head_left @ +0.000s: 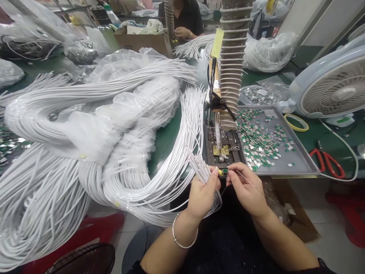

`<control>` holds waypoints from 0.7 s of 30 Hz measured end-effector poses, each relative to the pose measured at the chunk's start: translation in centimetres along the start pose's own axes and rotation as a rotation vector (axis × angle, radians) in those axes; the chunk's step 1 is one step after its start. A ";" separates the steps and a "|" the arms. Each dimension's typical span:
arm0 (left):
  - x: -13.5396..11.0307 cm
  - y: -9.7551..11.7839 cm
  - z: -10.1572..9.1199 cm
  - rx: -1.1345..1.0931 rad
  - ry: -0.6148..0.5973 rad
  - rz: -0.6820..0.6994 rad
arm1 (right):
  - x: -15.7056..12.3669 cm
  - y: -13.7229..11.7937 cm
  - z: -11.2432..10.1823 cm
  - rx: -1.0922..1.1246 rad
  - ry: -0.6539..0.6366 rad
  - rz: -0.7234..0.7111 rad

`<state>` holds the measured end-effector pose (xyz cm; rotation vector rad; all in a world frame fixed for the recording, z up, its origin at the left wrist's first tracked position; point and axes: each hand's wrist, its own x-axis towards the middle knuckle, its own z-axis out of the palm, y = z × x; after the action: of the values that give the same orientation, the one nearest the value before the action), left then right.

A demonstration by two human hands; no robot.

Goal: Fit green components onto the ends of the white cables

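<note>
My left hand (202, 196) is shut on a bunch of white cables (202, 169) with stripped red-tipped ends. A tiny green circuit board (224, 172) with a yellow part sits at the end of this bunch, just above my fingers. My right hand (246, 188) pinches a thin wire (248, 180) close to the board, its fingertips almost touching it. Long loops of the same white cables (128, 179) sweep from the left down past my left wrist. A bangle (184, 232) circles that wrist.
A soldering stand (219, 148) sits just beyond my hands, next to a metal tray (302, 152) of small green-and-silver parts. Further off are red-handled scissors (326, 163), a fan (333, 87), plastic-wrapped cable coils (269, 51) and a co-worker (182, 23).
</note>
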<state>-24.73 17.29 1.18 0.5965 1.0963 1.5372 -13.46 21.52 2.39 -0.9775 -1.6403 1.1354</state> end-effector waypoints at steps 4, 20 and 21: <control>0.2 0.3 0.4 -0.029 -0.010 0.011 | 0.1 0.0 0.1 -0.004 0.015 -0.014; 0.1 2.1 1.1 0.036 0.030 0.022 | 0.2 -0.2 0.5 -0.001 0.058 -0.019; 0.0 2.2 1.1 0.037 0.032 0.020 | 0.2 -0.2 0.5 0.003 0.057 -0.016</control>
<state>-24.87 17.72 3.54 0.6115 1.1481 1.5518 -14.02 21.56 2.52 -0.9846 -1.5980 1.0892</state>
